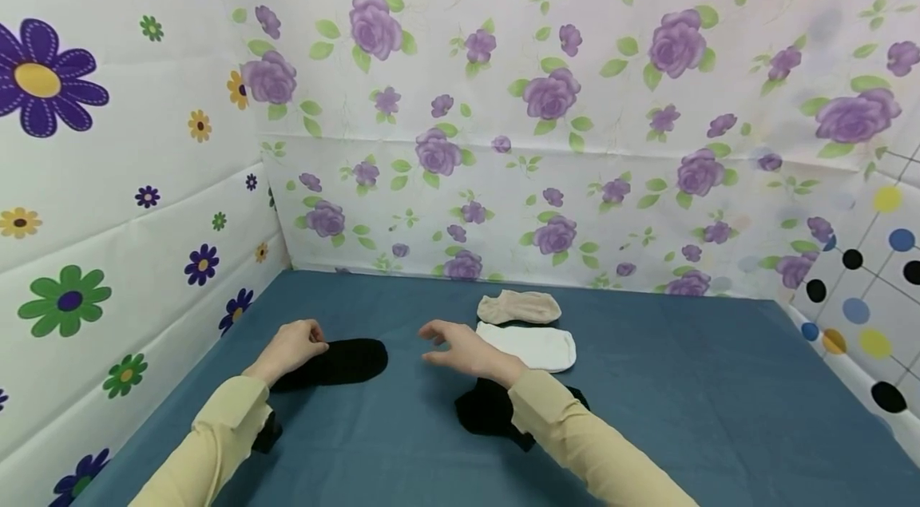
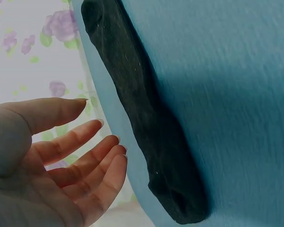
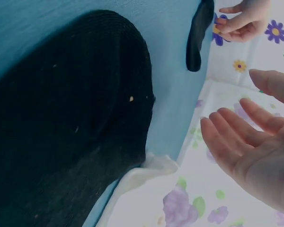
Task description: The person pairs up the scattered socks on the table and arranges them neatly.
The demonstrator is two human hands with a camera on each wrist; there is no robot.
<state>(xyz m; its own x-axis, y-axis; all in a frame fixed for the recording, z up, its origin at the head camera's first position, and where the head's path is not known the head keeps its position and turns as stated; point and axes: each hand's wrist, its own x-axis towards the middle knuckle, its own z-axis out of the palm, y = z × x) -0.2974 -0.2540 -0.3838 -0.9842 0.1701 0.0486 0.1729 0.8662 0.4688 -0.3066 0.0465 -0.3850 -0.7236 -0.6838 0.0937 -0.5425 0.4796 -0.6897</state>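
Note:
A black sock (image 1: 357, 361) lies flat on the left side of the blue-covered table. Above its near end hovers my left hand (image 1: 289, 350), its fingers loosely bent with nothing between them. The left wrist view has this hand (image 2: 80, 161) beside the long black sock (image 2: 137, 99), with a gap between. My right hand (image 1: 460, 347) reaches over the middle with relaxed, spread fingers and holds nothing. Near it lies a white sock (image 1: 539, 348). Under the right forearm is another black sock (image 1: 483, 409), partly hidden by the sleeve; it looms large in the right wrist view.
Behind the white sock lies a beige sock (image 1: 519, 306), with a dark edge showing beneath it. Blue cloth (image 1: 690, 387) covers the table. Flowered sheets (image 1: 460, 172) rise behind and at the left, and a dotted sheet (image 1: 862, 315) stands at the right.

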